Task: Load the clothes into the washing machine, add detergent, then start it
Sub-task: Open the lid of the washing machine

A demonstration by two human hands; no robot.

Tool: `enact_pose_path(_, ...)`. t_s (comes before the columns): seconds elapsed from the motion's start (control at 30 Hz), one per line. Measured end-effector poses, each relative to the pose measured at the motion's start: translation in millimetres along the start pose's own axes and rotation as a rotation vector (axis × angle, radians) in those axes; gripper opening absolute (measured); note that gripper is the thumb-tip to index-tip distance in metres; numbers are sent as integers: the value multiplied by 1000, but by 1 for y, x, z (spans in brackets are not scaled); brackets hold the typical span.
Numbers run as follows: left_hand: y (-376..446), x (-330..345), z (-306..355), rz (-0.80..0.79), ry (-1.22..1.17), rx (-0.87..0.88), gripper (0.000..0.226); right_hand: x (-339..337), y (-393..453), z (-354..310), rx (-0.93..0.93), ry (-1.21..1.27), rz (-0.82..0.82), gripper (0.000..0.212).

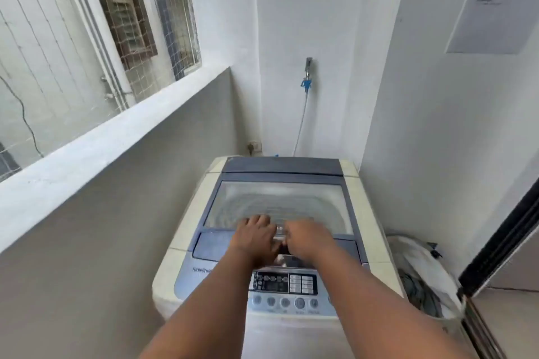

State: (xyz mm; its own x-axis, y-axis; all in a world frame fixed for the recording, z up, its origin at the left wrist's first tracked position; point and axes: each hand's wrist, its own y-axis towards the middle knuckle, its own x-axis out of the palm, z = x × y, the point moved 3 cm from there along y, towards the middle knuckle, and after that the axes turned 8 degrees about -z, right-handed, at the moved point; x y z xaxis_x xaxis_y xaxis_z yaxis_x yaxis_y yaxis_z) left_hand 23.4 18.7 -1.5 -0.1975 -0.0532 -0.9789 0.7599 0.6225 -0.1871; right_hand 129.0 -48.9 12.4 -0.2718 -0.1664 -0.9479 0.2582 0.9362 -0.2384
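Both hands sit side by side at the front edge of the lid: left hand (258, 237) and right hand (306, 237), fingers curled down at the handle recess, motion-blurred. Cannot tell whether either has actually gripped the edge.

Grey-framed translucent lid (277, 207) lies flat and closed on the cream top-loading washing machine (186, 230). Control panel with its row of round buttons (284, 302) is untouched, under the forearms.

Clothes are not loaded: white and dark laundry sits in a bag (423, 274) on the floor, just right of the machine.

Step in hand, likely: opening the lid. Next move needs a firm grip on the front edge and an upward, backward lift.
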Motion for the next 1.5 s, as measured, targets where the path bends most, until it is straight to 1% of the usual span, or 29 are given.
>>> enact_pose_path(0.03, -3, 9, 2, -69, -31, 15, 49, 7, -3, -1, 2, -3, -70, 21)
enact_pose_path(0.1, -9, 24, 4, -153, -92, 26, 46, 23, -3, 3, -5, 56, -123, 17)
enact_pose_path(0.17, -10, 34, 0, -155, -79, 6, 50, 37, -4, 6, 16, 56, -139, 21)
enact_pose_path(0.27, -10, 43, -9, -145, -66, -18, 58, 47, -6, 5, 19, -62, -109, 31)
enact_pose_path(0.4, -13, 48, -10, -182, -98, 3, 58, 54, -10, 3, 37, -95, -127, 35)
enact_pose_path(0.47, -12, 38, -12, -188, -108, 26, 57, 46, -10, 3, 20, -93, -153, 34)
enact_pose_path(0.53, -14, 21, -17, -186, -146, 57, 54, 33, -11, 3, -16, -85, -154, 30)
enact_pose_path(0.57, -15, 11, -20, -179, -155, 77, 53, 24, -13, 3, -38, -82, -147, 32)
enact_pose_path(0.67, -17, -24, -30, -152, -145, 114, 59, -7, -17, 1, -98, -123, -59, 36)
enact_pose_path(0.73, -11, -48, -35, -92, -100, 123, 62, -31, -17, 0, -135, -182, 67, 36)
enact_pose_path(0.83, -1, -83, -43, 22, -20, 132, 61, -65, -14, 0, -182, -237, 228, 40)
enact_pose_path(0.9, 6, -105, -51, 122, 38, 149, 72, -80, -11, 3, -249, -271, 306, 50)
enact_pose_path(0.97, 13, -121, -62, 269, 92, 166, 85, -88, -3, 8, -298, -361, 398, 61)
enact_pose_path(1.03, 20, -134, -74, 391, 82, 172, 94, -96, 5, 15, -271, -379, 518, 65)
enact_pose_path(1.13, 34, -154, -90, 493, 16, 115, 103, -118, 22, 19, -185, -359, 664, 65)
enact_pose_path(1.2, 47, -167, -98, 562, 19, 92, 100, -133, 38, 18, -162, -403, 724, 65)
enact_pose_path(1.27, 64, -177, -104, 614, 58, 101, 89, -146, 56, 17, -113, -437, 764, 59)
enact_pose_path(1.3, 74, -181, -106, 621, 85, 106, 83, -151, 66, 18, -76, -429, 764, 59)
enact_pose_path(1.37, 92, -184, -109, 636, 147, 110, 79, -159, 81, 20, -11, -387, 742, 66)
enact_pose_path(1.43, 111, -183, -116, 651, 165, 122, 74, -166, 98, 21, 14, -364, 744, 69)
enact_pose_path(1.5, 128, -184, -122, 705, 169, 135, 68, -175, 111, 23, 25, -367, 745, 69)
